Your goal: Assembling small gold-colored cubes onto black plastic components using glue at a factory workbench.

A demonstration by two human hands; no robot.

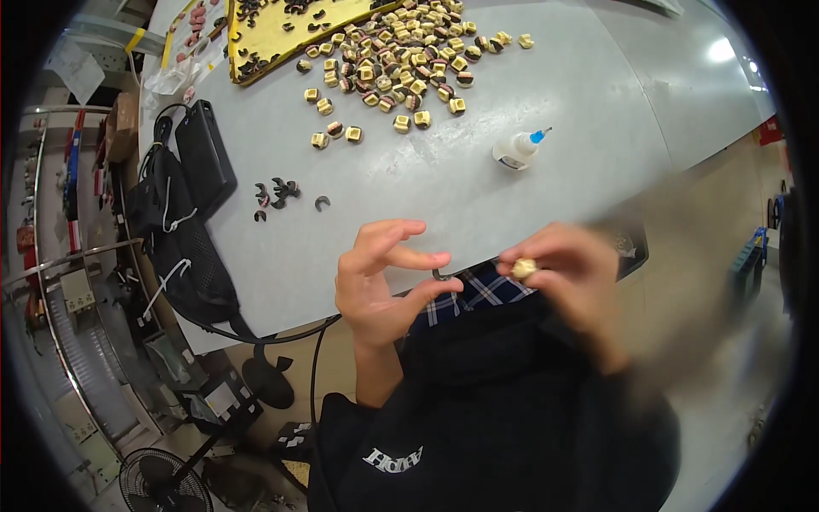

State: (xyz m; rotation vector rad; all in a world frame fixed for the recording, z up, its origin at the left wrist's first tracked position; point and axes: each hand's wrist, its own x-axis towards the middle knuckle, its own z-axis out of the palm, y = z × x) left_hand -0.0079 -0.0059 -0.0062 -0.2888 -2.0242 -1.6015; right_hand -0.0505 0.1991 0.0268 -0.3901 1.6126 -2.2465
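Observation:
My left hand is raised at the table's near edge, thumb and index finger pinching a small black C-shaped piece. To its right, my right hand holds a small cream-coloured block between thumb and fingertips; that hand is slightly blurred. The two pieces are apart. On the grey table, left of my left hand, lie several loose black C-shaped pieces and a single one. A white squeeze bottle with a blue tip stands beyond my right hand.
A large heap of cream-and-black pieces spreads over the far side, beside a yellow tray of black pieces. At the left edge lie a black box-shaped device and a black mesh bag with cables. A fan stands lower left.

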